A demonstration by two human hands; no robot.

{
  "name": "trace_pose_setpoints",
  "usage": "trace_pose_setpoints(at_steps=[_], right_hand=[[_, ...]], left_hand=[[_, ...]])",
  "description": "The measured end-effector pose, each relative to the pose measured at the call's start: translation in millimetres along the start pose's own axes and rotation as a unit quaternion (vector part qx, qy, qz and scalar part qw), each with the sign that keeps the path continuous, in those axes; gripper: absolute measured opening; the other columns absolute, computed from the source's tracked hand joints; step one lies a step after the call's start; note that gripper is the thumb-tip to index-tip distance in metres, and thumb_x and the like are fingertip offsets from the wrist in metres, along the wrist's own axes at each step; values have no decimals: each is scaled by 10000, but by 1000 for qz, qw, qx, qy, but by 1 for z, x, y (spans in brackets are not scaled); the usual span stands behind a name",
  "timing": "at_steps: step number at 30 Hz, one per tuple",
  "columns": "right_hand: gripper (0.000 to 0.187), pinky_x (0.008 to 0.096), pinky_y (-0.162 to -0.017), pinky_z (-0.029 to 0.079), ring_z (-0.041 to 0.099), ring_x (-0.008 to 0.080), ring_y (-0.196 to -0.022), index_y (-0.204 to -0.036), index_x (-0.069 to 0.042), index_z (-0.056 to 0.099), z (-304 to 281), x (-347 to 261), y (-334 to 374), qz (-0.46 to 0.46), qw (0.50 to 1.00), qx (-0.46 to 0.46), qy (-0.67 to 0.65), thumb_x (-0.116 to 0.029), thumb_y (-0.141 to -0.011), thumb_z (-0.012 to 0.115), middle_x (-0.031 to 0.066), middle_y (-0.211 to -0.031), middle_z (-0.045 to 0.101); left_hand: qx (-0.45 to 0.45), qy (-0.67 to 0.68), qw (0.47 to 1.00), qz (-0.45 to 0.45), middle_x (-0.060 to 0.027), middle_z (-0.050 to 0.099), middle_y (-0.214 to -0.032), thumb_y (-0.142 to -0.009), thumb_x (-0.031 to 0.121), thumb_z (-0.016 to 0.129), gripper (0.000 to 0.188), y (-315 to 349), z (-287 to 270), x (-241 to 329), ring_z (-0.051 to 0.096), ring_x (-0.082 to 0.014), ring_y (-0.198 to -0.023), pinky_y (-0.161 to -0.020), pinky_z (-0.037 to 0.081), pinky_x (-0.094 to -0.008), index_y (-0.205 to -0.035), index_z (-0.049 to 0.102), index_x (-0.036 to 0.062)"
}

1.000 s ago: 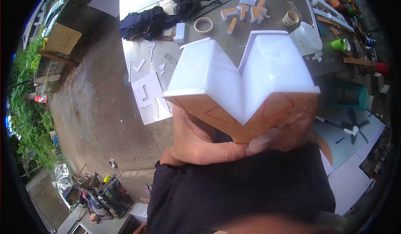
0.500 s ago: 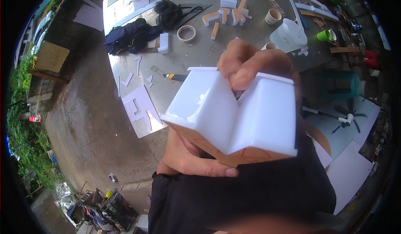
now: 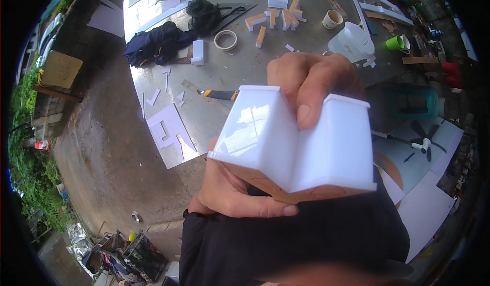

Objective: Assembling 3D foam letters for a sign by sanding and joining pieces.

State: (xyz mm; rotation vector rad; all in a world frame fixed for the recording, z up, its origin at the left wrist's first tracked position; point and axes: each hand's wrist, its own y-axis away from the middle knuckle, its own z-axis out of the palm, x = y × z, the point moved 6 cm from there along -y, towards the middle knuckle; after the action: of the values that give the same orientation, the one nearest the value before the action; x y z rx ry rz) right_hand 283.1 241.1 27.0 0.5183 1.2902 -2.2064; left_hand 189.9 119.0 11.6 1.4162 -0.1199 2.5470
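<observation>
Close in front of me is a glossy white plastic V-shaped piece (image 3: 332, 148), with a brown face on its near lower side bearing faint red marks. My left hand (image 3: 229, 194) grips it from below at the left, the thumb lying along the brown edge and the other fingers hidden underneath. From the far side my right hand (image 3: 316, 77) is closed on it, one digit pressed into the notch between the two white walls. Just beyond its left wall a utility knife (image 3: 219, 94) with a black and orange handle lies on the metal table (image 3: 214, 128).
Several small white and brown blocks (image 3: 278, 18) stand at the table's far side. A tape roll (image 3: 225, 40), dark cloth bundle (image 3: 163, 43), cup (image 3: 332, 19) and clear jug (image 3: 352, 42) lie around. White sheet cutouts (image 3: 171, 125) rest near the left edge.
The white piece has shifted slightly right with both hands. My right-hand digit has moved deeper into the notch. More of the utility knife's handle now shows.
</observation>
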Motion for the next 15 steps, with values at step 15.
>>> trace_pose_setpoints(at_steps=[15], right_hand=[[260, 263, -679, 430, 477, 142, -783, -1088, -69, 625, 2, -7, -3, 35, 997, 29, 62, -235, -915, 724, 35, -835, 517]], left_hand=[[-93, -160, 975, 123, -128, 684, -1081, -579, 95, 921, 798, -15, 4, 29, 659, -225, -959, -889, 492, -339, -1280, 561, -27]])
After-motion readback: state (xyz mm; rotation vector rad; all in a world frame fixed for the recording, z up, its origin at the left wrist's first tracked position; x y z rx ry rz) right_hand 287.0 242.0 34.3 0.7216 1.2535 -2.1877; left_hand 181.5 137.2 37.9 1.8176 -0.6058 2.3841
